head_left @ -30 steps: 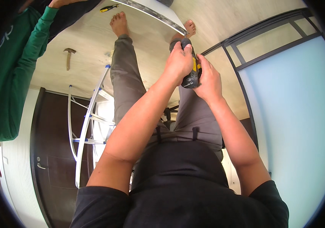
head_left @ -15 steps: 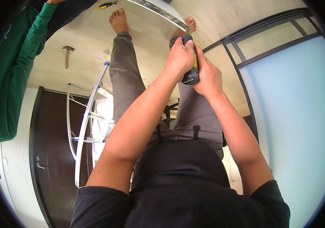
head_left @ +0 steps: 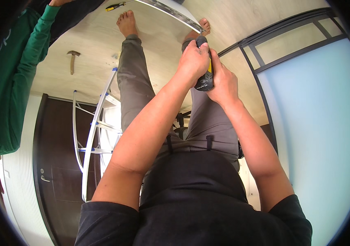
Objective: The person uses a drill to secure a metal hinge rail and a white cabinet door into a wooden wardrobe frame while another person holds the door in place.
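My left hand (head_left: 193,63) and my right hand (head_left: 224,82) are both closed around a black-and-yellow power drill (head_left: 203,82), held pointing away from me between my legs. Its bit meets, or is very near, the near end of a long metal strip (head_left: 175,16) along the edge of a white panel (head_left: 183,10). My bare left foot (head_left: 127,24) is left of the panel, and my right foot (head_left: 205,25) shows beside the panel's end, partly behind the drill. A screwdriver with a yellow-and-black handle (head_left: 113,7) lies on the floor (head_left: 93,41) near the panel.
A person in a green sleeve (head_left: 23,78) is at my left. A hammer (head_left: 73,61) lies on the floor. An aluminium ladder (head_left: 87,151) stands left of my legs, near a dark door (head_left: 60,184). A frosted sliding panel (head_left: 310,123) in black framing is at the right.
Since one second ago my hands and the drill have shifted slightly upward in the picture, along with the panel's end and my feet. In the last half second little has visibly changed.
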Tool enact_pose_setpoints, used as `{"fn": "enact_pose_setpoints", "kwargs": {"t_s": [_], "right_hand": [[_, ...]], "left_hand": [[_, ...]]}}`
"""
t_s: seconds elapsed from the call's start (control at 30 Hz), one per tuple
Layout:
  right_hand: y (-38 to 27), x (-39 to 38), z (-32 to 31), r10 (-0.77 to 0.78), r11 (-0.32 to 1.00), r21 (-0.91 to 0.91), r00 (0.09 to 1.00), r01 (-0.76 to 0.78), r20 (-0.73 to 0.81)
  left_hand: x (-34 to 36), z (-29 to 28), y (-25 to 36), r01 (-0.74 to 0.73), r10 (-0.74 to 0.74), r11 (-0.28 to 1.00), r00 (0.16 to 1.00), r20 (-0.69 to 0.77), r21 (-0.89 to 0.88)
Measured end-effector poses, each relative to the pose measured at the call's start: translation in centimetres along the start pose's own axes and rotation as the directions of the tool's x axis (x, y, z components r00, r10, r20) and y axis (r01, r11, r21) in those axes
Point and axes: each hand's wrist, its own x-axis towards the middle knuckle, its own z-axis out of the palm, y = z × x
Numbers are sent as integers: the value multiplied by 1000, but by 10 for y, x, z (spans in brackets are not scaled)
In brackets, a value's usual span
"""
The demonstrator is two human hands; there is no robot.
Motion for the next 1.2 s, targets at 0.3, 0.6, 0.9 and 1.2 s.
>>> {"fn": "enact_pose_setpoints", "kwargs": {"t_s": [0.3, 0.6, 0.9, 1.2], "right_hand": [[-4, 2, -3, 17, 1000, 17, 1000, -17, 8], [-5, 2, -2, -13, 1000, 11, 1000, 13, -16], [-7, 5, -4, 16, 1000, -8, 1000, -16, 1], [-9, 12, -6, 46, 999, 2, 999, -46, -22]], "left_hand": [[3, 0, 1, 20, -20, 1000, 1000, 5, -8], [5, -2, 0, 48, -48, 999, 998, 27, -14], [8, -3, 3, 29, -30, 999, 999, 28, 30], [19, -5, 16, 47, -49, 998, 995, 87, 28]]}}
